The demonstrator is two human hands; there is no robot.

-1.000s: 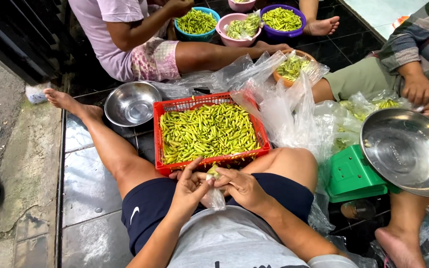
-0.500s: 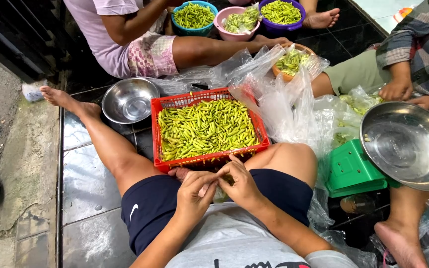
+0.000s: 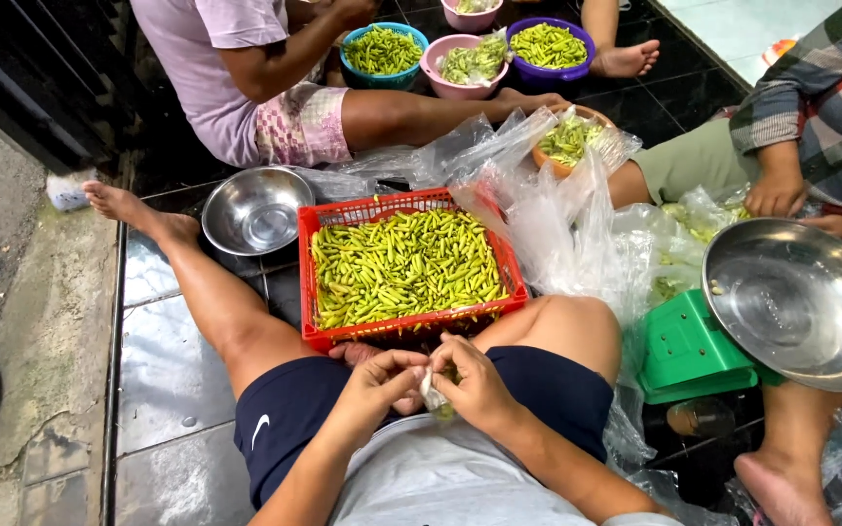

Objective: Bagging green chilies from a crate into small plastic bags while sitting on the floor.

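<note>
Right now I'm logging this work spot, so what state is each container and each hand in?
Red basket: upright, full of green chillies.
Small steel bowl: upright, empty.
Large steel bowl: nearly empty, set on green stool.
Blue bowl: filled with chillies.
Purple bowl: filled with chillies.
Left hand: closed, pinching a small piece.
Right hand: closed on the same piece.

Navy shorts (image 3: 294,429) – white logo – grey shirt (image 3: 440,487)
</note>
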